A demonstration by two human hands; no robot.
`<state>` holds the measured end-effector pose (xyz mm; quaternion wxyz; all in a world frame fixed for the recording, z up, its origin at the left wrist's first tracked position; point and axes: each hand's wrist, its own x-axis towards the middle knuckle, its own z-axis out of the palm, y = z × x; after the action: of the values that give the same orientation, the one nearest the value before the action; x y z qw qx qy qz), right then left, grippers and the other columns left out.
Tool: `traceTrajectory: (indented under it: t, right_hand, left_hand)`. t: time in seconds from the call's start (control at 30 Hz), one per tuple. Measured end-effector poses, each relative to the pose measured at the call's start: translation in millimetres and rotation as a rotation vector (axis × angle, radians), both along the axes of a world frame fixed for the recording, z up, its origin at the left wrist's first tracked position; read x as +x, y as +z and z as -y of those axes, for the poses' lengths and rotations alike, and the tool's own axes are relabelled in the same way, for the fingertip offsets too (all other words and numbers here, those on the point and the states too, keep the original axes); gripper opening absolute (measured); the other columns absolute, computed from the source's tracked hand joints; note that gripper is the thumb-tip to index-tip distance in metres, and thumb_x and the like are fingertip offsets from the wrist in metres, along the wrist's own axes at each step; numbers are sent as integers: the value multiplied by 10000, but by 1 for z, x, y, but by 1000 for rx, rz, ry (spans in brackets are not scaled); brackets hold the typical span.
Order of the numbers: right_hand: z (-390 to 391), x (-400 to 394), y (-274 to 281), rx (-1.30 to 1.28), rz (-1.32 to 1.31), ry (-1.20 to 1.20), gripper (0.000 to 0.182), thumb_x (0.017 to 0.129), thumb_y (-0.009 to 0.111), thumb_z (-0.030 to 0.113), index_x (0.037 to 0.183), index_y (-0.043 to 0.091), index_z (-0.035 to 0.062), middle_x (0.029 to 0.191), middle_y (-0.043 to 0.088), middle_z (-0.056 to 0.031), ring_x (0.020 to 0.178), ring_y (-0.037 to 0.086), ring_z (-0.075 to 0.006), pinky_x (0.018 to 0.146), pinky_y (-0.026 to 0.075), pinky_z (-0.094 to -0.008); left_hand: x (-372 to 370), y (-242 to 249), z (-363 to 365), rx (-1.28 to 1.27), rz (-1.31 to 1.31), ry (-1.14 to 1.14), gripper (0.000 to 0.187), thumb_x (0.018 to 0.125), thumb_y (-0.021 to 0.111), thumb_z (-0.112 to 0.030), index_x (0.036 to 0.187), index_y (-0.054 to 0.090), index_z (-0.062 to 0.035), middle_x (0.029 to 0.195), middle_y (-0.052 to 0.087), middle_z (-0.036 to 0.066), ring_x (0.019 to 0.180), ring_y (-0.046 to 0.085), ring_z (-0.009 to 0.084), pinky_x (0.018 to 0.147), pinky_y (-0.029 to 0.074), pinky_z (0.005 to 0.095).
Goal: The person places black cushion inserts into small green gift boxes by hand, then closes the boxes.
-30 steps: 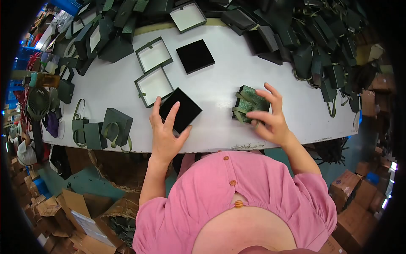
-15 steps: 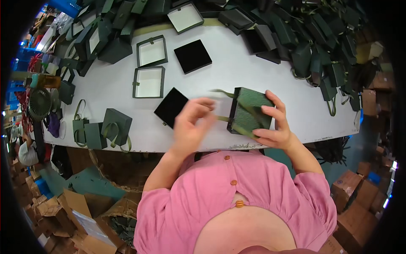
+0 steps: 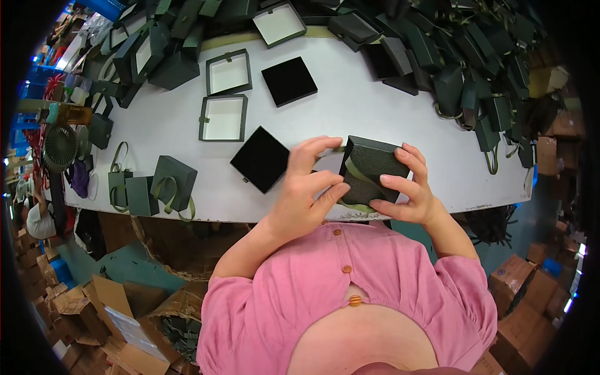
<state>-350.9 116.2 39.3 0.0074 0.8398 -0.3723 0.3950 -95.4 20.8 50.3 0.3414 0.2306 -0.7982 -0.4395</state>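
Note:
My right hand (image 3: 409,187) grips a dark green textured box (image 3: 381,159) by its right side, thumb below and fingers above. A green ribbon (image 3: 355,170) runs over the box's left part and hangs at its lower edge. At the box's left side, my left hand (image 3: 312,181) has its fingers bent around the ribbon's loose part; the exact pinch is partly hidden. Left of this hand lies a black square pad (image 3: 261,159) with a small tab. A second black pad (image 3: 289,82) rests farther back.
Two open box trays (image 3: 223,118) with white insides lie at the left, another tray (image 3: 279,25) at the back. Green boxes with ribbons (image 3: 174,181) stand near the front left edge. Piles of green boxes (image 3: 450,56) line the table's back and right. Cartons (image 3: 134,325) sit on the floor.
My left hand has moved right to the ribbon by the box. The box has tilted in my right hand. The view has shifted slightly.

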Motion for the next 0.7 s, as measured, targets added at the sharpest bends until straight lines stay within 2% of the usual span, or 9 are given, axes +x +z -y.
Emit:
traceTrajectory:
  t: [0.1, 0.17, 0.23, 0.27, 0.37, 0.4, 0.5, 0.6, 0.7]
  right_hand:
    - [-2, -6, 6, 18, -39, -25, 351, 683, 891, 166, 983, 723, 234, 1378, 610, -52, 1367, 479, -457, 1097, 386, -658]
    - [-5, -15, 5, 41, -53, -84, 354, 679, 887, 160, 984, 719, 222, 1379, 608, -68, 1362, 480, -461, 1080, 399, -657]
    - [-7, -24, 6, 78, -53, -104, 357, 673, 884, 153, 983, 717, 209, 1377, 607, -84, 1360, 480, -465, 1066, 409, -657]
    - [-7, -28, 9, 106, -46, -98, 358, 668, 883, 150, 981, 716, 202, 1375, 606, -92, 1360, 479, -468, 1061, 413, -657]
    - [-1, -30, 7, 184, 27, -50, 361, 641, 886, 128, 960, 720, 161, 1402, 596, -112, 1369, 471, -480, 1048, 418, -649]
    - [2, -29, 13, 226, 32, -24, 362, 637, 886, 120, 957, 721, 153, 1412, 593, -115, 1372, 469, -482, 1047, 419, -644]
    - [10, -24, 19, 305, 61, 37, 357, 632, 882, 95, 950, 722, 132, 1434, 583, -122, 1379, 466, -481, 1047, 420, -624]
    - [18, -16, 22, 327, 71, 77, 348, 636, 877, 76, 947, 726, 124, 1439, 581, -129, 1385, 467, -472, 1051, 417, -609]
    - [23, -5, 22, 324, 97, 115, 346, 642, 880, 77, 950, 731, 126, 1439, 579, -132, 1385, 470, -462, 1049, 414, -606]
  left_hand:
    - [12, -7, -4, -20, -62, 332, 72, 883, 752, -40, 836, 702, -21, 1387, 575, 168, 1249, 560, 344, 1024, 454, 429]
    - [34, -8, 3, 50, -181, 529, 90, 847, 776, -13, 811, 695, -34, 1352, 586, 148, 1254, 573, 332, 1022, 451, 409]
    - [64, -5, 11, -15, -158, 486, 131, 792, 826, -26, 821, 699, -43, 1335, 594, 148, 1273, 570, 334, 1027, 440, 402]
    - [90, -10, 23, -142, 21, 302, 366, 729, 888, -86, 1051, 713, -71, 1452, 512, 181, 1346, 502, 367, 1059, 427, 455]
    - [86, 7, 15, -17, 404, 460, 723, 674, 921, -138, 1330, 617, -101, 1577, 367, 204, 1426, 390, 405, 1107, 392, 513]
    - [91, -3, 15, -70, 559, 397, 957, 645, 933, -161, 1488, 481, -121, 1623, 270, 214, 1452, 319, 423, 1141, 364, 534]
    - [85, -31, 11, -140, 591, 487, 927, 652, 890, -78, 1489, 494, -135, 1569, 368, 193, 1415, 403, 384, 1151, 380, 494]
    - [81, -35, 15, -114, 333, 578, 934, 645, 887, -89, 1488, 485, -102, 1523, 425, 178, 1350, 466, 366, 1126, 402, 464]
    - [71, -19, 14, -71, 157, 575, 934, 635, 874, -82, 1482, 481, -71, 1485, 487, 169, 1296, 510, 347, 1102, 416, 432]
